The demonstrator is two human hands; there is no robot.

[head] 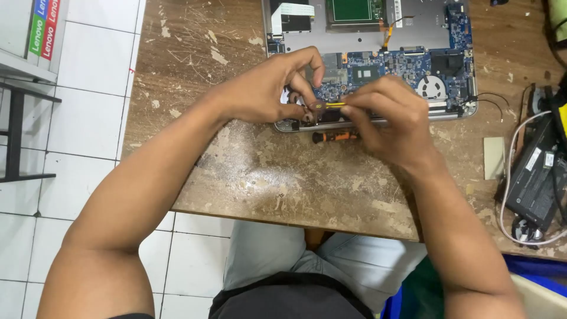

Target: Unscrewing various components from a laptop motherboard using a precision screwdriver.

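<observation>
Two bare hands at work over the near edge of an opened laptop chassis (366, 35), as seen from the head camera. Landmark for all places below: that chassis, lying bottom-up on a worn wooden table (248, 177) with its cover off.

Left hand (269, 88): at the chassis's near left corner, fingers curled and pinched together on the tip end of a thin yellow-handled tool (332, 104). Whether a small part is also pinched there, cannot tell.

Right hand (393, 121): over the middle of the chassis's near edge, fingers clenched around the same yellow-handled tool, its handle end hidden inside the grip. Tool held roughly level, bridging both hands just above the chassis's near edge.

Inside the chassis: blue circuit board (407, 62) with a round fan (431, 87) toward the near right corner; white flat cable (289, 12) at the far left.

Just outside the near edge, on the table: orange-and-black screwdriver (333, 136), lying flat, partly under the right hand.

Well to the right of the chassis: black power adapter (531, 177) with white cable (514, 147) looped around it; a small pale card (494, 157) between adapter and chassis.
</observation>
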